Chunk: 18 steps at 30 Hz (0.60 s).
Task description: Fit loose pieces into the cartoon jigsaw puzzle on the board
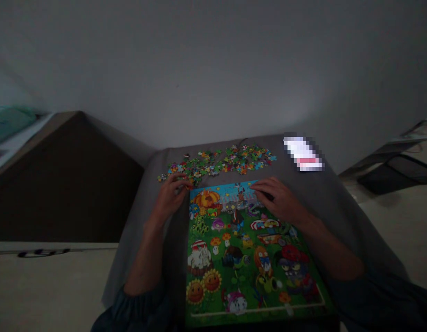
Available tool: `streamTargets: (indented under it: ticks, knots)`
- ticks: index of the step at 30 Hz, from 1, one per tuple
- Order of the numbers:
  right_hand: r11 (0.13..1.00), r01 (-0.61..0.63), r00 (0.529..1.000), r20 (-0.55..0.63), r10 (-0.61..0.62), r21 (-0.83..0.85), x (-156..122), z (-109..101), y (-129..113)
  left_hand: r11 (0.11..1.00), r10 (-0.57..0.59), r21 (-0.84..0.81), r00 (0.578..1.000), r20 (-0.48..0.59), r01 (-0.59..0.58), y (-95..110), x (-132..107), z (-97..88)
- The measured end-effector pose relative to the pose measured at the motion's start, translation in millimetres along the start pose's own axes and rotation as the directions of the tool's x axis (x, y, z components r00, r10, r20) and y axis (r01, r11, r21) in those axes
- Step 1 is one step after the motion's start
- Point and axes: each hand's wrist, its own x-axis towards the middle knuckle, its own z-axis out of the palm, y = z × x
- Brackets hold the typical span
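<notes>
A nearly filled jigsaw puzzle (246, 258) lies on a grey cloth, its bright cartoon picture showing sunflowers, mushrooms and a pumpkin carriage. Above its far edge spreads a loose heap of small jigsaw pieces (216, 163). My left hand (170, 197) is at the puzzle's far left corner, with a small reddish jigsaw piece (189, 186) pinched in its fingertips. My right hand (279, 199) rests with its fingers apart on the far right part of the puzzle. It seems to hold nothing.
The grey cloth (324, 207) drapes over the table's edges. A pixelated white and pink object (302, 153) lies at its far right. A dark sofa-like shape (61, 184) stands left, and a black mesh basket (396, 174) sits on the floor right.
</notes>
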Motion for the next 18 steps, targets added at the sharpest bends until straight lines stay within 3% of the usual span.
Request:
streamTargets:
  ticks: [6,14,18]
  knots:
    - [0.998,-0.06,0.996,-0.069,0.058,-0.033,1.7,-5.4,3.1,0.99,0.003,-0.144,0.998,0.06,0.005,15.2,1.1,3.6]
    - [0.992,-0.112,0.982,-0.162,0.101,-0.058,3.9,-13.7,6.1,0.954,-0.114,-0.27,0.991,0.075,0.13,11.8,2.0,5.8]
    - [0.992,-0.109,0.98,-0.175,0.096,-0.065,4.7,-15.4,6.9,0.939,-0.12,-0.319,0.992,0.049,0.129,21.6,0.7,2.2]
